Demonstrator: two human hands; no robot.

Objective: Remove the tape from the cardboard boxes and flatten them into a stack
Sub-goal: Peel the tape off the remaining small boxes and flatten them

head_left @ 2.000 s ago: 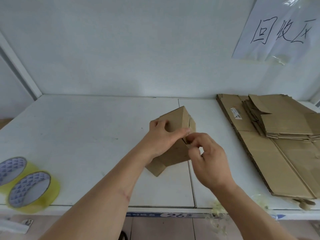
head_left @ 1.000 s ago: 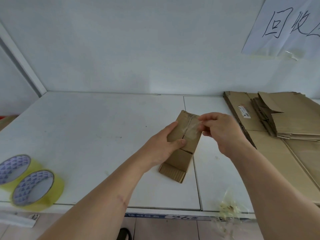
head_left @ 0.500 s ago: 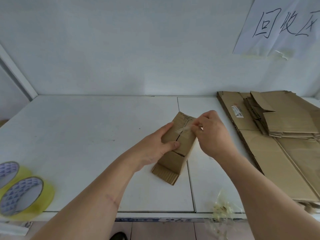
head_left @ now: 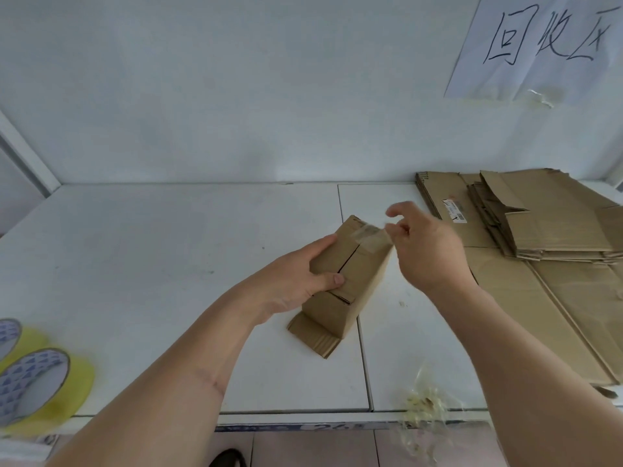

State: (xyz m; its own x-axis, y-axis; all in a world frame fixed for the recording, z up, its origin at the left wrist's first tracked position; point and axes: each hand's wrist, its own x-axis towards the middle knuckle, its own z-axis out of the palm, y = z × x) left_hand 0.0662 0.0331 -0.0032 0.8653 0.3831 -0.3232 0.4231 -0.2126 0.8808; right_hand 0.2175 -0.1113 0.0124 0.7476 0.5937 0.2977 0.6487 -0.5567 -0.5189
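Note:
A small brown cardboard box (head_left: 350,281) lies tilted on the white table (head_left: 168,264), its lower flaps splayed toward me. My left hand (head_left: 296,281) grips its left side, thumb laid across the top face. A strip of clear tape (head_left: 369,234) crosses the box's far end. My right hand (head_left: 424,247) is at that end, thumb and fingers pinching the tape's right edge at the box corner, index finger raised. A stack of flattened cardboard boxes (head_left: 539,230) lies to the right.
Two rolls of yellow tape (head_left: 40,385) sit at the table's front left edge. A wad of removed clear tape (head_left: 424,402) hangs at the front edge on the right. A paper sign (head_left: 546,45) is stuck on the back wall.
The box went from standing on end to lying tilted. My right hand has worked at the tape on its far end and now sits at the right corner with the tape partly lifted.

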